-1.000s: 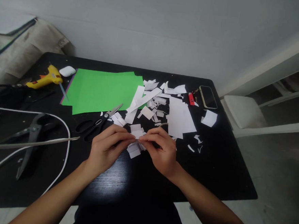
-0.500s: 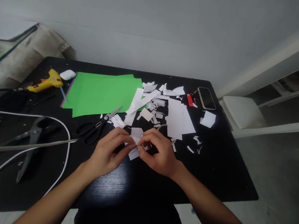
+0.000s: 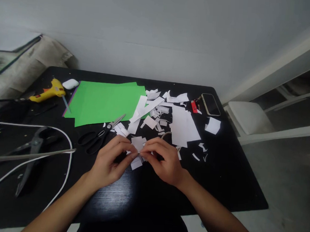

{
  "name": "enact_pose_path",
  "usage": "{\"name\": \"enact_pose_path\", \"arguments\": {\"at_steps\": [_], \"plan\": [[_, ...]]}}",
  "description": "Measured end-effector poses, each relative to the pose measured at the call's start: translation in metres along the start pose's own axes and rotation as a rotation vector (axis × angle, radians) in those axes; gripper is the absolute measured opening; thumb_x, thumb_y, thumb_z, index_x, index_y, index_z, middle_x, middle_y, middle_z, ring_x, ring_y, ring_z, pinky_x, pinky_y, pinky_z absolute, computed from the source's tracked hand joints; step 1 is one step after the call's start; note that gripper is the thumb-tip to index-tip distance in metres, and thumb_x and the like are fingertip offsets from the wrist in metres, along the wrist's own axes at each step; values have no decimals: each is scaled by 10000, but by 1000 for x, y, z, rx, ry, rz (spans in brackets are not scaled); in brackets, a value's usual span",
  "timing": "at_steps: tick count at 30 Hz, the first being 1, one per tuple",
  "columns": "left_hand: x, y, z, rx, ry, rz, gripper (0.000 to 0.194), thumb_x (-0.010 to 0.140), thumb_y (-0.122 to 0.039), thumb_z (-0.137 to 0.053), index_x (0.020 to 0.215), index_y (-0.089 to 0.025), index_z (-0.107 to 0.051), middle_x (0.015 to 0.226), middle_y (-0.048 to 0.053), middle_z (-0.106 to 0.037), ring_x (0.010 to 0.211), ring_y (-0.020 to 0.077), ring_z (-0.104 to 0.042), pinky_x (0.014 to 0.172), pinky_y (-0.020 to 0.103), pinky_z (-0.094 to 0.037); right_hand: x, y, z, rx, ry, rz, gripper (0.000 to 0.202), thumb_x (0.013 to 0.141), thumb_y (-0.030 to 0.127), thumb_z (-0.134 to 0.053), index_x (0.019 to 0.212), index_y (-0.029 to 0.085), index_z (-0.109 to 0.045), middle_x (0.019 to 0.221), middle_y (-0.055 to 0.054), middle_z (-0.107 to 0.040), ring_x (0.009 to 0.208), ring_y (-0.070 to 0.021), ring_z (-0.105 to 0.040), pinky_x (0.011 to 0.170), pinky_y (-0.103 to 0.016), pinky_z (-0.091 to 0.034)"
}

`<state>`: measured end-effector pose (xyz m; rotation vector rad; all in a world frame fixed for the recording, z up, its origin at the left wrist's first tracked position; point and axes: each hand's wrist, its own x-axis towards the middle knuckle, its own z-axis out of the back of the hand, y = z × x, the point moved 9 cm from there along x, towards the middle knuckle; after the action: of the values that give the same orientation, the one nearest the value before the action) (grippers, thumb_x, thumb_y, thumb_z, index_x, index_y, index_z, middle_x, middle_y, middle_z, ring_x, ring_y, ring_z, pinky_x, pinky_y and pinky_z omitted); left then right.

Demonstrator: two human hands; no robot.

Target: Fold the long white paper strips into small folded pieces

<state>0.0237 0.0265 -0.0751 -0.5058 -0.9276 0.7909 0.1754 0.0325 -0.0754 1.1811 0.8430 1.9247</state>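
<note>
My left hand (image 3: pixel 114 158) and my right hand (image 3: pixel 165 160) meet fingertip to fingertip over the near middle of the table. Both are closed in a pinch; whatever lies between the fingertips is too small and covered to make out. Right beneath and behind the fingers are small white paper pieces (image 3: pixel 135 164), partly hidden by the hands. Black-handled scissors (image 3: pixel 100 135) lie half open just beyond my left hand. Past my right hand, white paper sheets (image 3: pixel 183 126) overlap one another, beside a heap of paper scraps (image 3: pixel 159 112).
Green sheets (image 3: pixel 105 102) lie at the back left, near a yellow glue gun (image 3: pixel 49 91) and a white case (image 3: pixel 70 84). A white cable (image 3: pixel 70 159) loops over large shears (image 3: pixel 34 150). At the back right are a phone (image 3: pixel 210 104) and a red object (image 3: pixel 194 106).
The view has tilted up slightly, so the table sits lower in the picture. My fingertips have drawn closer together, still pinched; the things on the table stay put.
</note>
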Motion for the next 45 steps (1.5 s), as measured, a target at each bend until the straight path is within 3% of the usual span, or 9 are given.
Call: {"name": "enact_pose_path", "arguments": {"at_steps": [8,13,17,22,25,35,38,41,45], "plan": [[4,17,24,20,-148,77,104,921,-111,-657,915,-214,-661,856,10,-649,788,165,-602,682,311,-502,-1,-7,26,-46,-233,-43,93,976,167,-667,966,242,-723,950,-59,-706,837,-192,-703,680,-328,-609],[0,28,5,-61,-53,227,99,976,-221,-624,892,-199,-671,791,-4,-651,703,136,-605,639,266,-493,-3,9,17,-68,-200,103,164,950,125,-704,1034,257,-754,1008,-63,-739,942,-210,-737,834,-376,-638],[-7,40,-9,-172,-3,387,208,1025,-330,-559,950,-188,-691,739,-4,-674,639,131,-624,579,239,-496,-4,9,11,-38,-165,89,175,926,108,-713,1020,251,-752,1047,-74,-753,980,-223,-748,860,-395,-643],[-13,49,-17,-482,-92,481,120,976,-305,-648,1041,-205,-645,814,11,-714,671,143,-692,607,247,-568,-4,4,5,7,-153,58,228,900,56,-712,1031,242,-727,1022,-56,-746,960,-200,-736,878,-373,-633],[-13,50,-20,-631,-151,504,205,909,-218,-736,1054,-226,-591,803,-14,-701,676,129,-693,614,226,-567,-6,-1,3,26,-149,36,223,889,60,-718,1017,244,-709,1026,-51,-712,960,-196,-718,857,-358,-632],[-10,46,-26,-689,-72,603,119,902,-210,-743,952,-188,-638,736,-16,-711,657,108,-672,632,199,-555,-16,-46,-1,474,-260,-325,86,993,272,-647,1071,242,-629,1381,-84,-503,910,-152,-725,783,-330,-669],[-10,47,-26,-657,-42,605,82,891,-220,-739,920,-178,-675,729,-3,-715,660,121,-665,631,211,-552,-15,-55,-5,534,-242,-404,120,954,325,-711,1019,232,-671,1323,-76,-587,906,-161,-725,808,-329,-671],[-10,46,-26,-642,-11,572,55,868,-218,-745,890,-179,-712,753,1,-708,687,126,-649,641,211,-535,-14,-58,-9,582,-200,-454,145,927,342,-748,1024,246,-699,1080,-39,-702,881,-168,-727,822,-326,-666],[-9,44,-28,-665,17,540,82,843,-226,-770,908,-191,-734,805,1,-722,705,128,-635,678,223,-534,-14,-56,-8,602,-209,-476,148,915,323,-767,1022,254,-693,937,-7,-726,840,-158,-727,777,-297,-657]]}}
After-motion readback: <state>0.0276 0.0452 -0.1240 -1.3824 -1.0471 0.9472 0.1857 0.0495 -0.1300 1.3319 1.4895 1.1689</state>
